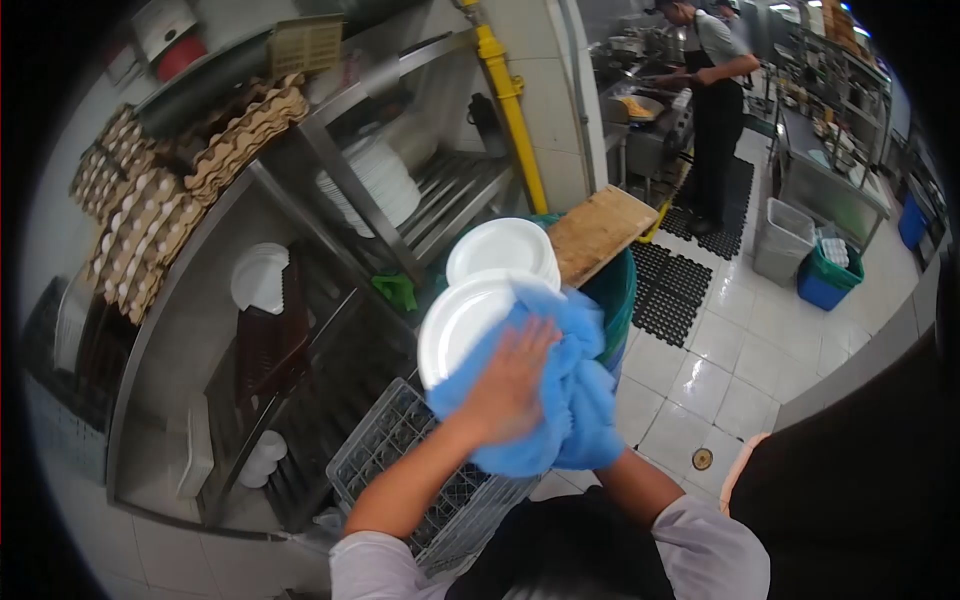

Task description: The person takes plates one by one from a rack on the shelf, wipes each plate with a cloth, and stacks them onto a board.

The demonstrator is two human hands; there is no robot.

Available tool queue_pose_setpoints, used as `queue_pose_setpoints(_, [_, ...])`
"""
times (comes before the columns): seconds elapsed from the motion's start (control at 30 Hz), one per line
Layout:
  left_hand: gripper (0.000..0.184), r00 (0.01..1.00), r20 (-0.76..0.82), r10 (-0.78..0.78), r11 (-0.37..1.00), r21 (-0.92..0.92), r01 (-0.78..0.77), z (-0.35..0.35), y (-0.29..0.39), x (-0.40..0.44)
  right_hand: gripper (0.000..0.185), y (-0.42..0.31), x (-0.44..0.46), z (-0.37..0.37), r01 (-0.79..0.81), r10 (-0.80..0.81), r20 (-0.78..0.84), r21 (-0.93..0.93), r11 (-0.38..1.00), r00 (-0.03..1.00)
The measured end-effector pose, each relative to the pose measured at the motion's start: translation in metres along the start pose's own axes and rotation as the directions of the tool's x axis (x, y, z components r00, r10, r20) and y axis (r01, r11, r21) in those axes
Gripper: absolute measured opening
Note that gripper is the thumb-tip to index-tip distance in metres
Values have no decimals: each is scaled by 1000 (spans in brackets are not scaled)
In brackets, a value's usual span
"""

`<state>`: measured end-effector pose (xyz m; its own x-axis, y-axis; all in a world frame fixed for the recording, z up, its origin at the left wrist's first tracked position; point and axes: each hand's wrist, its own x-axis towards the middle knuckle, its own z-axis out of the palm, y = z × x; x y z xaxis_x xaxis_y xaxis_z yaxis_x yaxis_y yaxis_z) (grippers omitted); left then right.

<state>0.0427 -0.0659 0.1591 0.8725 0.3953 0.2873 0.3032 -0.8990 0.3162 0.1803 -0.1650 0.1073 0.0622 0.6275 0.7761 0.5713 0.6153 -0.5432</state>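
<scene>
My left hand (pixel 515 385) presses on a blue cloth (pixel 580 370), its fingers extended over the near white plate (pixel 465 330). The cloth covers the right part of that plate. My right forearm reaches in from the lower right, and the hand at its end is hidden under the cloth. Just beyond the near plate sits a stack of white plates (pixel 503 252), beside a wooden board (pixel 603 232) on a green bin (pixel 622 300).
Metal shelves (pixel 400 205) with stacked plates (pixel 370 185) stand at the left, egg trays (pixel 150 235) above them. A grey glass rack (pixel 440 480) is below my arms. Farther back, a person (pixel 708 100) stands on black mats (pixel 672 290).
</scene>
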Motion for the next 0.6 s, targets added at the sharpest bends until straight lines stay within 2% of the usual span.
queue_pose_setpoints(0.03, [70, 995, 39, 90, 994, 55, -92, 4, 0, -11, 77, 8, -6, 0, 12, -11, 6, -75, 997, 1000])
queue_pose_setpoints(0.07, [71, 992, 128, -21, 975, 220, -8, -1, -11, -19, 71, 16, -13, -9, -254, 243, 103, 111, 961, 964])
queue_pose_setpoints(0.1, [73, 965, 209, -158, 925, 373, 71, -18, -15, -24, 66, 6, -5, -20, -526, 468, 258, 253, 812, 846])
queue_pose_setpoints(0.13, [76, 987, 3, -159, 899, 415, 144, -23, -38, -23, 66, 9, 3, -16, -531, 461, 284, 266, 804, 841])
queue_pose_setpoints(0.17, [74, 956, -77, -283, 817, 502, 282, -39, -34, -10, 60, 13, 15, -13, -537, 556, 428, -177, 825, 713])
queue_pose_setpoints(0.2, [77, 956, -200, -214, 856, 434, 282, -32, -30, 2, 54, 14, 21, -9, -370, 674, 486, -582, 724, 557])
queue_pose_setpoints(0.23, [80, 935, -326, -138, 889, 375, 262, -21, -25, 17, 54, 16, 20, -5, -353, 660, 504, -575, 738, 558])
queue_pose_setpoints(0.3, [80, 999, -36, -26, 961, 273, 35, 0, 7, 12, 52, 30, 4, -1, -289, 532, 439, -507, 812, 724])
queue_pose_setpoints(0.33, [88, 997, -78, -24, 993, 116, 33, 10, 12, -1, 50, 39, -8, -3, -256, 467, 392, -481, 839, 793])
queue_pose_setpoints(0.37, [88, 996, -86, -19, 993, 118, 30, 10, 6, -12, 49, 50, -16, -5, -218, 393, 332, -457, 862, 858])
queue_pose_setpoints(0.43, [96, 951, 44, -305, 869, 422, 259, -16, -6, -40, 46, 62, -25, -4, -148, 243, 190, -409, 901, 951])
queue_pose_setpoints(0.47, [105, 922, -74, -379, 779, 513, 361, -28, -20, -41, 43, -2, 40, -43, -143, 568, 525, -643, 753, 634])
queue_pose_setpoints(0.5, [103, 933, -287, -217, 775, 531, 344, -38, -35, -40, 43, 12, 25, -39, -148, 573, 531, -641, 754, 624])
queue_pose_setpoints(0.53, [92, 971, -187, -147, 918, 339, 204, -53, -42, -27, 43, 40, 0, -32, -273, 416, 473, -342, 899, 776])
queue_pose_setpoints(0.57, [81, 992, -120, -44, 991, 123, 59, -75, -46, -11, 43, 63, -15, -22, -298, 278, 330, 8, 955, 902])
queue_pose_setpoints(0.6, [81, 989, -137, -64, 989, 122, 81, -93, -30, 7, 48, 72, -22, -11, -255, 191, 270, 227, 940, 944])
